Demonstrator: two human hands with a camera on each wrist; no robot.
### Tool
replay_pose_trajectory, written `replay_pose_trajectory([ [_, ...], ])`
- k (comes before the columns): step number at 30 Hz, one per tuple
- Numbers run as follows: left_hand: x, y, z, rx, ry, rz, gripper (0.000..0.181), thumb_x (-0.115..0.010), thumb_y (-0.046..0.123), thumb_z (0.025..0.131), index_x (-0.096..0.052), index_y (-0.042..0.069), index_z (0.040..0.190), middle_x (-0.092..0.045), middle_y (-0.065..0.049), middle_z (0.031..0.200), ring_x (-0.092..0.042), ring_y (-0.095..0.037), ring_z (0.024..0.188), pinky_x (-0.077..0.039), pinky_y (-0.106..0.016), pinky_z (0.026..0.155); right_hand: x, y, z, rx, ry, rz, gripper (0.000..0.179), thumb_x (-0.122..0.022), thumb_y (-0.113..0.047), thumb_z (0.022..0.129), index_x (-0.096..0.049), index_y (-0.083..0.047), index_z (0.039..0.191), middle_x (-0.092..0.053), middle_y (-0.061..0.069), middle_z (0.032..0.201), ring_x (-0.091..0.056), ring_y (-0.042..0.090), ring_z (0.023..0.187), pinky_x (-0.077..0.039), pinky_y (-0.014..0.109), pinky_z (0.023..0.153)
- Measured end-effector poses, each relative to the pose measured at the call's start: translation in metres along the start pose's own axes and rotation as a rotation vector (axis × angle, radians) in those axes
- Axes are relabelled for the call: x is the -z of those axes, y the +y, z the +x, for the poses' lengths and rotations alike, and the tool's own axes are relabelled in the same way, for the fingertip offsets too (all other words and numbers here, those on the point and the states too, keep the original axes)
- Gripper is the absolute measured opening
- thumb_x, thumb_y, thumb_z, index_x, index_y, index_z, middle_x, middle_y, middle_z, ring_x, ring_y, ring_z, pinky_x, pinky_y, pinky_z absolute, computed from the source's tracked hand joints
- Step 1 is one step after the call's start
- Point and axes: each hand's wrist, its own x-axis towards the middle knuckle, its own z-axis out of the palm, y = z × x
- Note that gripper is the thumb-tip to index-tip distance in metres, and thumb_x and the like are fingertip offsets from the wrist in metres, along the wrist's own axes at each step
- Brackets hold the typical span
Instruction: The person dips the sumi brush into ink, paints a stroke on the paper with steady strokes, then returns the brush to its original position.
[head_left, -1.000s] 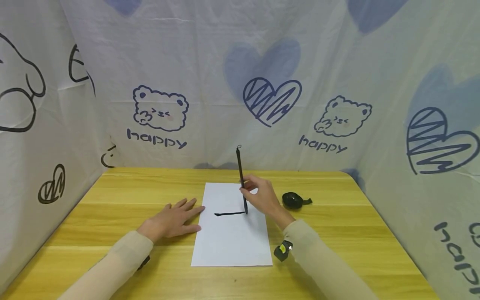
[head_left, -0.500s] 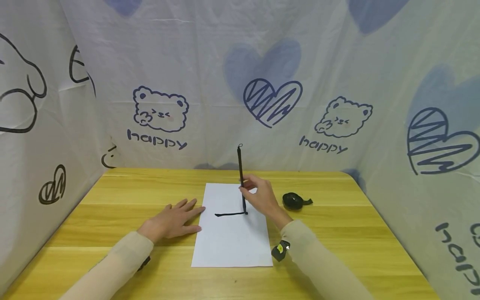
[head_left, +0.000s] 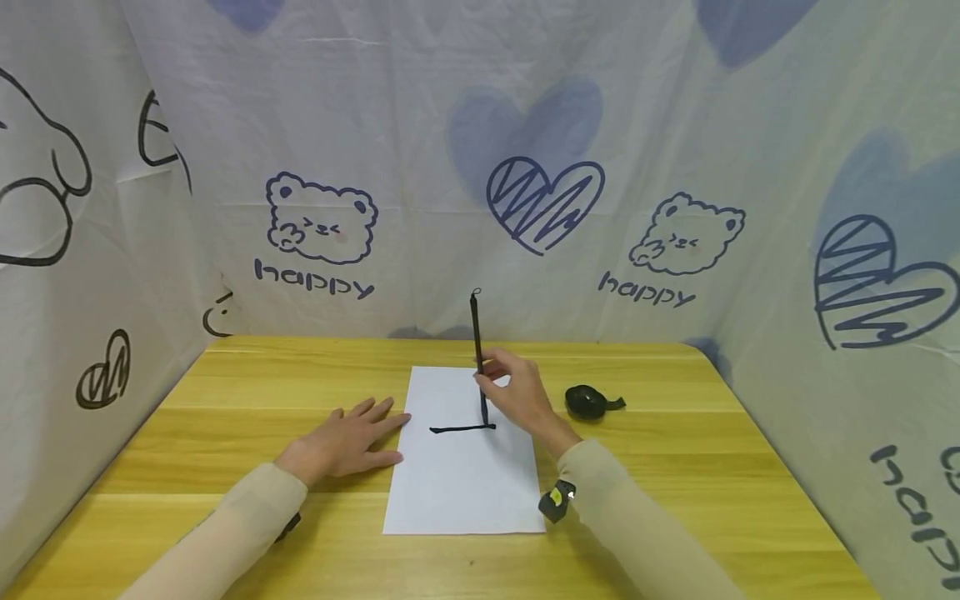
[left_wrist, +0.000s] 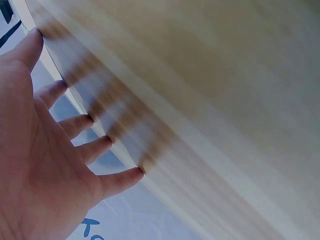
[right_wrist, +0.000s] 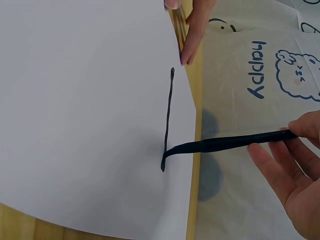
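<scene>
My right hand pinches a dark writing brush between thumb and fingers and holds it nearly upright. In the right wrist view the bent tip of the brush touches the paper by the right end of a black ink stroke. That single stroke runs roughly level across the white sheet of paper. My left hand lies flat with spread fingers, its fingertips at the sheet's left edge. The left wrist view shows those fingers resting on the tabletop.
A black rounded object with a short spout-like end stands on the yellow wooden table right of the paper. White cloth printed with hearts and bears hangs behind and at both sides.
The right hand and brush have shifted slightly left, back along the stroke, uncovering its thick right end. My left hand and the paper stay put.
</scene>
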Motion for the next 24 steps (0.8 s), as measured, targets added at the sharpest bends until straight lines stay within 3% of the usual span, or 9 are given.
replay_pose_trajectory([
  [5,0.001,0.001,-0.001,-0.001,-0.002,-0.001,0.073,-0.05,0.061,0.102,-0.037,0.022,0.162,-0.027,-0.019,0.17,-0.026,-0.049,0.155,-0.025,-0.079,0.114,-0.002,-0.001,0.001,0.013,0.006,0.004,0.022,-0.074,-0.003,0.093,-0.072,-0.003,0.114,-0.079,0.014,0.097,-0.075,0.027,0.089,-0.063,0.042,0.082],
  [11,0.001,0.0,0.0,-0.002,-0.001,-0.005,0.073,-0.05,0.061,0.102,-0.037,0.022,0.162,-0.027,-0.019,0.17,-0.026,-0.049,0.155,-0.024,-0.08,0.114,-0.004,-0.004,0.001,0.018,0.009,0.013,0.023,-0.074,-0.004,0.092,-0.073,-0.004,0.115,-0.079,0.012,0.096,-0.075,0.025,0.089,-0.062,0.032,0.078],
  [16,0.0,-0.001,0.0,-0.001,0.0,-0.002,0.073,-0.05,0.063,0.102,-0.037,0.023,0.162,-0.027,-0.018,0.17,-0.026,-0.049,0.155,-0.024,-0.079,0.115,-0.004,-0.009,0.002,0.007,0.009,0.046,0.023,-0.074,-0.004,0.092,-0.073,-0.005,0.116,-0.079,0.013,0.097,-0.075,0.026,0.09,-0.063,0.035,0.075],
  [24,0.0,0.0,0.0,0.002,-0.003,-0.006,0.074,-0.05,0.063,0.102,-0.037,0.023,0.162,-0.027,-0.018,0.17,-0.026,-0.049,0.155,-0.024,-0.079,0.115,0.011,-0.023,0.006,-0.027,0.016,0.15,0.025,-0.072,-0.004,0.095,-0.071,-0.002,0.119,-0.076,0.018,0.102,-0.075,0.031,0.096,-0.064,0.027,0.074],
])
